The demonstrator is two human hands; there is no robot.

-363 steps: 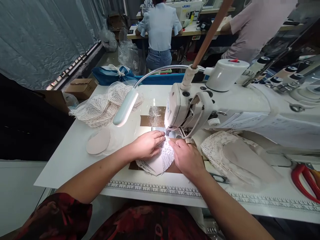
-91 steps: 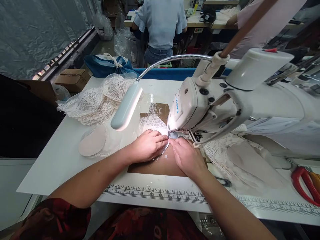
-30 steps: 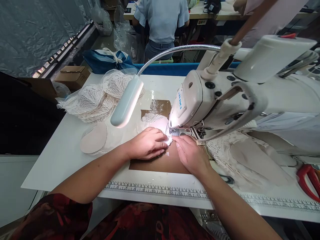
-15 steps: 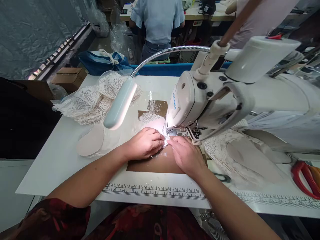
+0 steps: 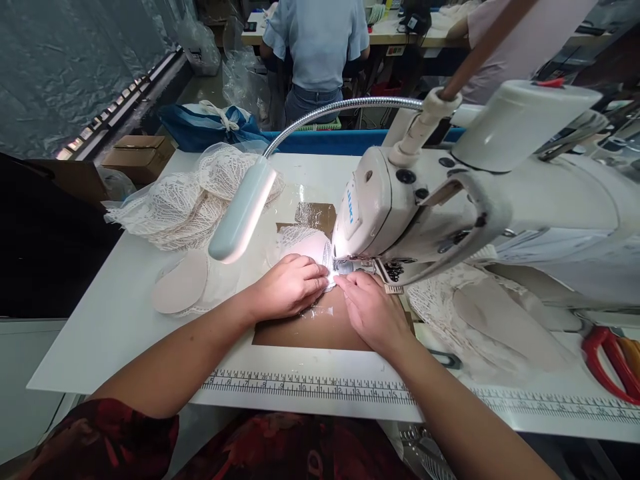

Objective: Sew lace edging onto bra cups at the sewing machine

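A white lace cup piece (image 5: 306, 244) lies under the needle area of a white sewing machine (image 5: 373, 200). My left hand (image 5: 291, 287) is closed, its fingers pressing the near edge of the lace piece just left of the presser foot. On the other side, my right hand (image 5: 370, 307) pinches the same edge close to the foot, thumb and forefinger together. Brown cardboard (image 5: 310, 333) with clear tape lies beneath both hands. The stitching point itself is mostly hidden by fingers and machine head.
Stacked lace cups (image 5: 185, 200) sit at the back left, with a beige oval pad (image 5: 180, 287) nearer. A lamp (image 5: 243, 210) hangs over the table. More lace pieces (image 5: 480, 313) and red-handled scissors (image 5: 610, 363) lie right. A ruler strip (image 5: 320, 387) runs along the front edge. A co-worker (image 5: 317, 53) sits ahead.
The view has shifted very slightly. Both hands keep nearly the same places on the lace piece, with no grip taken or released.
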